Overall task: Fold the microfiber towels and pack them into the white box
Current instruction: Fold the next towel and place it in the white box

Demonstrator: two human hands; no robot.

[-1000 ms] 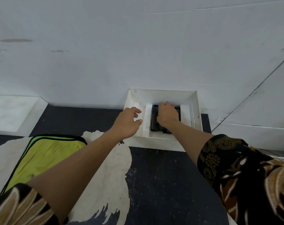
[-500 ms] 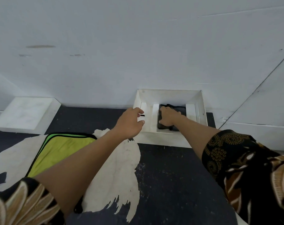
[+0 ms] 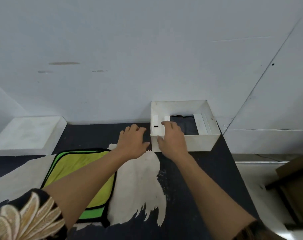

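Left grip (image 3: 132,142), loose and empty, sits nearest the green towel (image 3: 74,168), down-left of it; right grip (image 3: 173,138) likewise empty.

Your one head camera looks forward and down from close by, facing the white box (image 3: 201,142) at the wall (image 3: 147,49)

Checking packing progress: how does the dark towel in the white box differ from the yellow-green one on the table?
The dark towel sits inside the white box; the yellow-green towel lies outside, on the table. The dark towel is plain; the yellow-green towel has black edging. The yellow-green towel shows a wider face than the dark towel. Neither is held.
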